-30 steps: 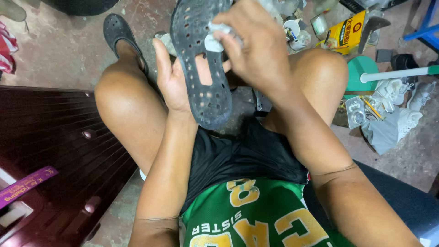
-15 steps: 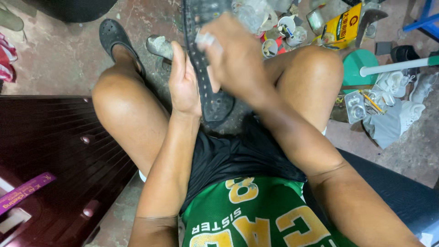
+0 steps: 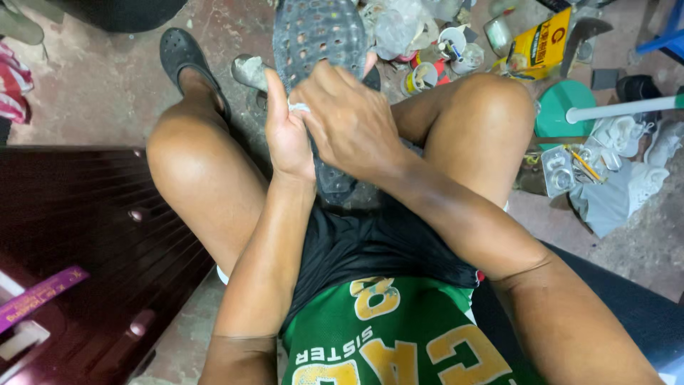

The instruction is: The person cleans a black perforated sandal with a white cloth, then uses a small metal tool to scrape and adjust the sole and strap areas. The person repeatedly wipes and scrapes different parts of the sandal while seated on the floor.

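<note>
Both hands (image 3: 320,132) grip the perforated shoe sole (image 3: 317,43) between crowding knees.

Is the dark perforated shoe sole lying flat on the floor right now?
No, the shoe sole is held up between the knees, gripped by the left hand and right hand.

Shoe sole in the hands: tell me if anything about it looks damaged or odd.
The dark shoe sole is loose, with no shoe on it, and dotted with small holes. The left hand steadies it while the right hand covers its middle, so any tear there is hidden.
</note>
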